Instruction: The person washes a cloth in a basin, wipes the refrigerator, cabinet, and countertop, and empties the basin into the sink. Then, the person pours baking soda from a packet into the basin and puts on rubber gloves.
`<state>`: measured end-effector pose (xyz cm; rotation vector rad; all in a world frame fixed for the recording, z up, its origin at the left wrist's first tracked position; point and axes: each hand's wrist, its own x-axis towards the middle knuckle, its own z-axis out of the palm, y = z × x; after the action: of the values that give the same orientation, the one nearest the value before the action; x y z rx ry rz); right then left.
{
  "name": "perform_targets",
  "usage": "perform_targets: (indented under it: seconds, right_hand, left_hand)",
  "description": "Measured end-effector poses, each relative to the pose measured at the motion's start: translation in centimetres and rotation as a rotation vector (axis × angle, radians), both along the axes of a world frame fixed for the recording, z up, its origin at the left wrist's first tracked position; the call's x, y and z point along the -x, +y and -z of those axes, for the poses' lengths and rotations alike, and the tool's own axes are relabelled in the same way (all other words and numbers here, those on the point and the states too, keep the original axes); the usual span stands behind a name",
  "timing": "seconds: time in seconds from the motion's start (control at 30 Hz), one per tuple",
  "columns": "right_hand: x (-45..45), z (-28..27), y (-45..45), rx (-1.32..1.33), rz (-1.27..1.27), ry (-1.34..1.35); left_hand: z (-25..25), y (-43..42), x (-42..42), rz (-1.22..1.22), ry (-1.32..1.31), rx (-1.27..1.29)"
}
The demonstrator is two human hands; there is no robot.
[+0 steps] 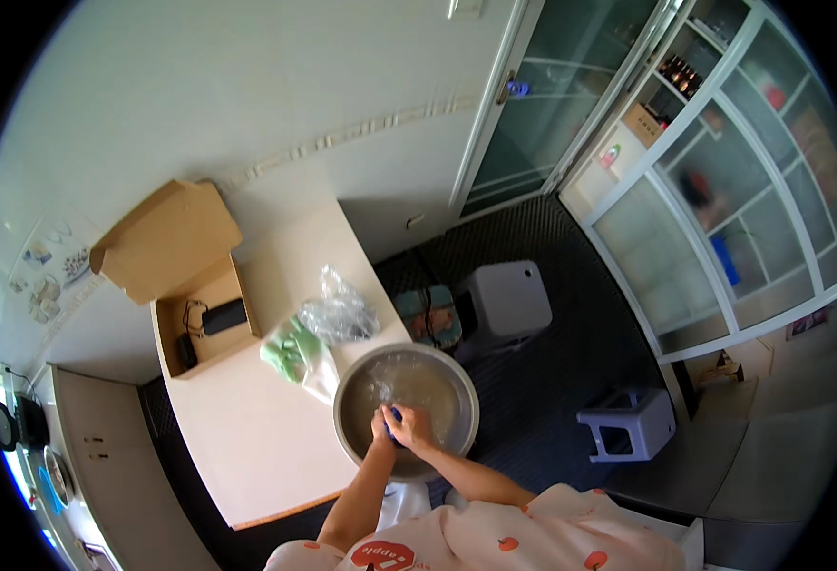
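Observation:
A large round metal basin [471, 416] holding cloudy, brownish water stands at the table's right edge. Over the water, my left hand [380, 427] and my right hand [413, 430] are pressed together. Between them a small dark blue item [393, 424] shows, mostly covered by the fingers; its kind is not clear. Both hands are closed around it. To the left of the basin lies a pale green and white bundle [290, 352], with a crumpled clear plastic bag [342, 316] just behind it.
On the pale table [257, 447] an opened cardboard box [176, 238] contains a black device and cables. Grey plastic stools [509, 300] stand on the dark floor to the right, one lower [632, 423]. A glass-panelled cabinet [723, 190] and a door [561, 95] are beyond.

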<state>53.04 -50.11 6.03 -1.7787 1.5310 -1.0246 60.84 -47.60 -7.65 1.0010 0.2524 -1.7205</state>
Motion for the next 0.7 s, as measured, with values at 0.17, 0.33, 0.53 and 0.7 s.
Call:
perform_targets:
  seconds: [0.17,0.33,0.53,0.7]
  right_hand:
    - [2.1,3.1,-2.5,-0.056,0.079,0.25]
    - [5.8,4.9,-1.0,-0.063,0.01,0.244]
    - [5.8,5.3,1.0,-0.098,-0.142,0.716]
    - [5.5,7.5,0.2,-0.299,-0.29,0.888]
  left_hand:
    - [-4.7,-0.3,-0.6,0.132,-0.269,-0.288]
    - [-6.0,0.6,-3.0,0.342,-0.719,-0.182]
    - [-6.0,1.9,-0.5,0.681,-1.64,0.011]
    - [-4.7,1.1,-1.4,0.844,-1.646,-0.026]
